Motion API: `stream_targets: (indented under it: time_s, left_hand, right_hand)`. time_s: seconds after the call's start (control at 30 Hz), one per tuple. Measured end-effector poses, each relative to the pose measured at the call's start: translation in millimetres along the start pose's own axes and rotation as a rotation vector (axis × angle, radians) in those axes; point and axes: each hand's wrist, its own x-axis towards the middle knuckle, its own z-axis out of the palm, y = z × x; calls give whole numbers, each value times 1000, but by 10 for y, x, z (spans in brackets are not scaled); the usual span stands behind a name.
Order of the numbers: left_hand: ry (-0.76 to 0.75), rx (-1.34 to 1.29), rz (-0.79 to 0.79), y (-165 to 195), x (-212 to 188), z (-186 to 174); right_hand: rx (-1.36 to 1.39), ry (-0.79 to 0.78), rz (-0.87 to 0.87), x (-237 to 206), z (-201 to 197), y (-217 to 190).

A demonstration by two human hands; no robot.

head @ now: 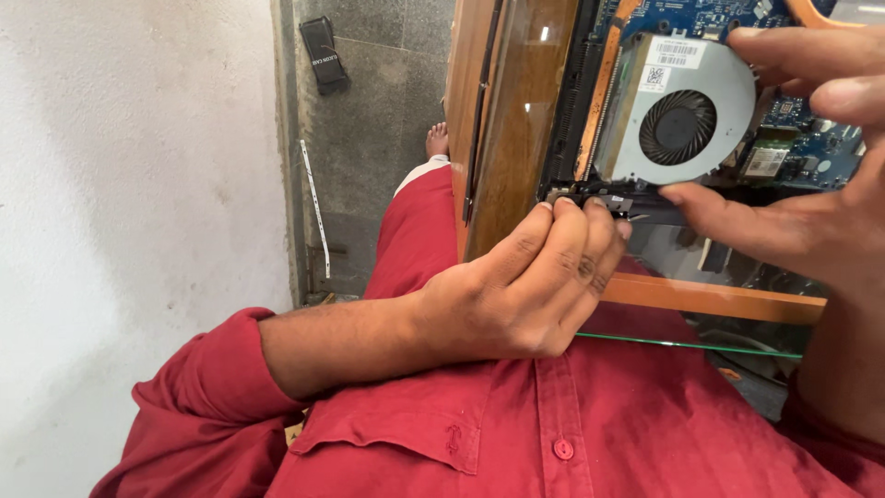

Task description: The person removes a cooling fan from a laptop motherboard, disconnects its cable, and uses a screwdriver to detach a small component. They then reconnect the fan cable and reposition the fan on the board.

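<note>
Head-camera view looks down past a red button-up shirt [553,433] onto an opened laptop base with a blue circuit board [802,129], which lies on a glass-topped wooden table [516,120] toward two o'clock in the frame. On the board sits a round grey metal cooling fan with a black rotor [678,115].

The person's left hand [525,286] comes in from eight o'clock, its fingers curled shut with the fingertips [581,210] pressed on the black edge of the laptop base [599,198] just below the fan. The right hand [811,184] enters from three o'clock; its fingers are spread, not closed on anything, with one lower finger lying along the base's near edge and the upper fingers resting over the fan's right side. Whether those upper fingers actually pinch the fan housing cannot be told.

The fan looks light and its thin sheet housing fairly stiff, but the rotor blades and the board beneath seem fragile. A hold on the housing rim, away from the rotor opening and any cable, looks safest.

At ten o'clock a small black rectangular device [324,53] lies on the grey stone floor [369,138], and a bare foot [437,140] shows beside the table's edge.
</note>
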Motion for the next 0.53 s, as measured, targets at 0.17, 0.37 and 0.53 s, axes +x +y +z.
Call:
stream_targets:
  time_s: [0.17,0.37,0.53]
  left_hand:
    - [13,-43,-30,17,-3,20]
    - [-7,-118,-111,45,-61,48]
    - [-13,-16,-73,87,-79,39]
  right_hand:
    - [71,72,-46,30,26,23]
    - [-26,19,18,-19,51,21]
    - [95,126,-123,-61,102,130]
